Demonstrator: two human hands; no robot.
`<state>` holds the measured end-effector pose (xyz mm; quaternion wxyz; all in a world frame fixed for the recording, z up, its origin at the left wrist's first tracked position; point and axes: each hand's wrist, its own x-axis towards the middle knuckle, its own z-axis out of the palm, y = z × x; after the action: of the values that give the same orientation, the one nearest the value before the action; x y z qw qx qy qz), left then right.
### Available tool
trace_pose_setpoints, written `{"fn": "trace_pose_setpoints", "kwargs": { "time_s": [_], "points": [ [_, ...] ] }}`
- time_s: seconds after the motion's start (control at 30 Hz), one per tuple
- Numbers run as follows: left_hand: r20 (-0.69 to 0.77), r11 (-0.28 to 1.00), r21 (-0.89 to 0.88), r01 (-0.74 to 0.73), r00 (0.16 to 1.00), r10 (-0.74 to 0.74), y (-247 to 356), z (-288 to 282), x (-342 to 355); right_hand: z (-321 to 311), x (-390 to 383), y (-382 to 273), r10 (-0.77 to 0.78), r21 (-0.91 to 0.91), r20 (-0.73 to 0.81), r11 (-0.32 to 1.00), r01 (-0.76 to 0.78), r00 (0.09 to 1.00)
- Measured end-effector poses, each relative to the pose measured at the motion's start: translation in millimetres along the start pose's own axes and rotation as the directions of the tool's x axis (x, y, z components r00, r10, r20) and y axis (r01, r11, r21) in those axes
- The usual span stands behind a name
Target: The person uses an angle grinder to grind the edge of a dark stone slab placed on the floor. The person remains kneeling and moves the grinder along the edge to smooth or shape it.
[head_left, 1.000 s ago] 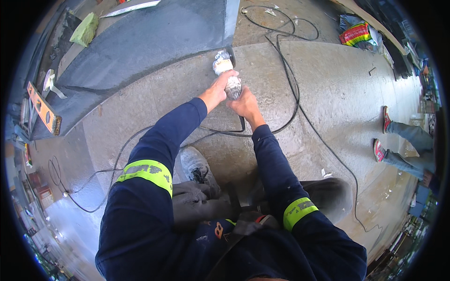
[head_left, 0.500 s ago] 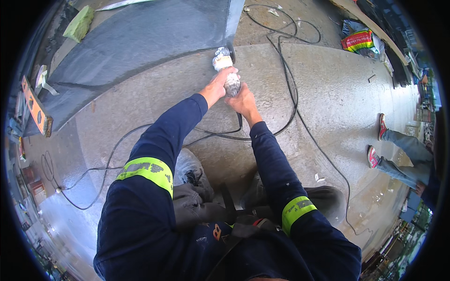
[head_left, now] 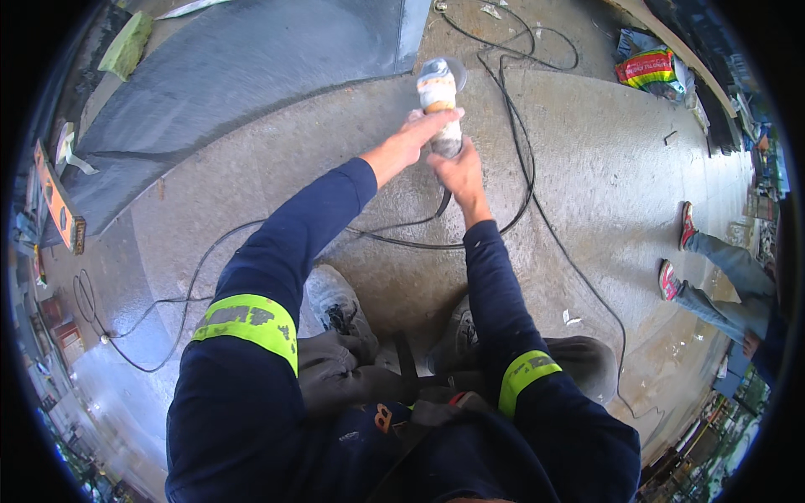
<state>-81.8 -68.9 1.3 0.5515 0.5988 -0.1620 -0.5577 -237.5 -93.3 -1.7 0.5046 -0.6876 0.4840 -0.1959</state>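
Note:
A worn, whitish angle grinder (head_left: 438, 94) with a round disc (head_left: 457, 74) at its far end is held out over the concrete floor, apart from the large dark grey slab (head_left: 277, 59). My right hand (head_left: 461, 172) is closed around the grinder's rear end, where its black cord leaves. Across the grinder's body lies my left hand (head_left: 417, 137), fingers stretched out straight and thumb apart. Its fingertips look slightly blurred. The disc appears as a hazy, see-through circle.
Black cables (head_left: 524, 142) loop over the floor around me. An orange level (head_left: 59, 197) leans at the left, near a yellowish foam piece (head_left: 127, 46). A red and yellow bag (head_left: 654, 71) lies far right. Another person's legs (head_left: 721, 251) are at the right.
The grinder has moved right and slightly away from me, off the slab's corner. My left hand's fingers have straightened over the body; my right hand keeps its hold.

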Motion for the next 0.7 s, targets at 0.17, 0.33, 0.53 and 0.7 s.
{"fn": "trace_pose_setpoints", "kwargs": {
  "time_s": [0.17, 0.33, 0.53, 0.7],
  "points": [
    [0.246, 0.977, -0.069, 0.202, 0.953, -0.179, -4.9, -5.5, 2.9, -11.1, 23.4, -7.9, 0.108, 0.555, 0.226, 0.802, -0.219, 0.968],
    [0.249, 0.955, -0.125, 0.268, 0.94, -0.231, -17.9, -0.1, 30.0, -5.9, 37.0, -15.0, 0.145, 0.59, 0.238, 0.764, -0.262, 0.96],
    [0.165, 0.968, -0.043, 0.248, 0.957, -0.238, -16.6, -7.2, 39.7, 8.9, 52.5, -1.3, 0.144, 0.565, 0.241, 0.783, -0.26, 0.96],
    [0.141, 0.966, -0.039, 0.257, 0.958, -0.25, -15.6, -12.6, 41.9, 16.8, 55.6, 4.6, 0.123, 0.584, 0.243, 0.774, -0.246, 0.962]
  ]
}}
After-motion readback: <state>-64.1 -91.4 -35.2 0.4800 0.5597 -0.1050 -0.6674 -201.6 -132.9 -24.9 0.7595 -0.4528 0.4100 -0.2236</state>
